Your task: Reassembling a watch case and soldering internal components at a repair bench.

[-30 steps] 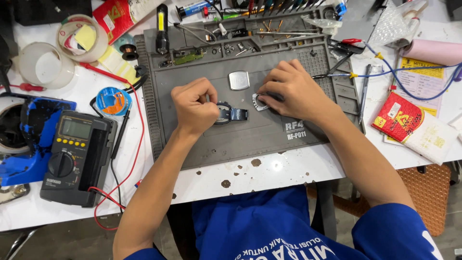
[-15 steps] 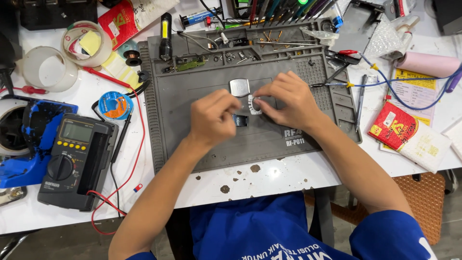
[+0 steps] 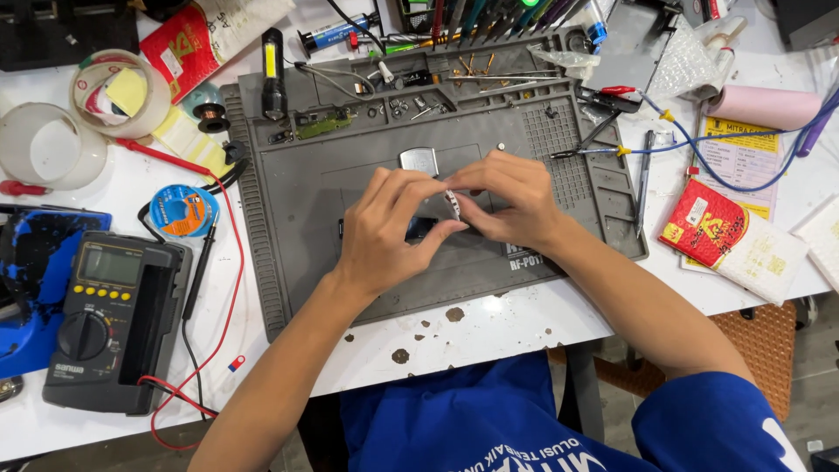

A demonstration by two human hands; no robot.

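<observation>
Both hands now lifted together at frame centre: left hand and right hand pinch small part over mat; earlier apart.

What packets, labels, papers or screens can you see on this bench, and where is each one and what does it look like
Multimeter: left front of the bench, dark grey box with a pale blank screen, yellow buttons, round dial.
Red packet: right of the grey work mat, squarish, red with yellow.
Red pouch: top left, red and white.
Yellow sheet: right, under the blue wires.
Solder reel: left of the mat, round blue label.
</observation>
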